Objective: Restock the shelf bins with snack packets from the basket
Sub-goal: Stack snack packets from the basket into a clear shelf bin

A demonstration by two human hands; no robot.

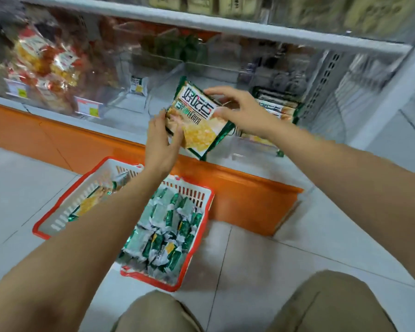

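Note:
A green-edged snack packet [197,121] with yellow print is held in the air in front of the bottom shelf. My left hand [162,142] pinches its near left corner, and my right hand [240,111] grips its far right edge. Behind my right hand a clear shelf bin [319,121] holds more packets of the same kind [277,107]. On the floor under my left forearm sits a white basket with a red rim [58,221]. It holds one large packet [94,200] and several small green-and-white wrapped snacks [168,233].
Clear bins [127,92] run along the bottom shelf, with red-and-yellow bagged snacks [46,61] at the left. An orange plinth [237,188] fronts the shelf base. An upper shelf edge [225,26] hangs overhead. My knees [328,305] show at the bottom over grey floor tiles.

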